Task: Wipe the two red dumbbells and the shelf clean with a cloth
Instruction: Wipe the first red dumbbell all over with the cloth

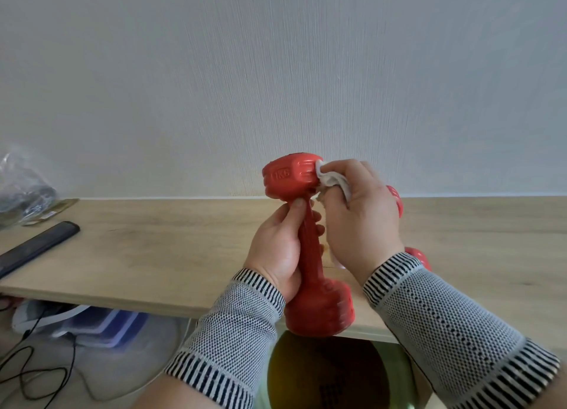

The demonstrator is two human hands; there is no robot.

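Note:
My left hand [280,249] grips the handle of a red dumbbell [310,243] marked 1KG and holds it nearly upright above the wooden shelf [159,255]. My right hand [359,221] holds a white cloth [333,180] and presses it against the right side of the dumbbell's upper head. The second red dumbbell [418,257] lies on the shelf behind my right hand, mostly hidden; only bits of its two ends show.
A black comb-like bar [36,247] and a clear plastic bag [21,188] lie at the shelf's left end. Below the shelf are shoes, cables [40,375] on the floor and a round yellow-green object [331,375]. A pale wall rises behind the shelf.

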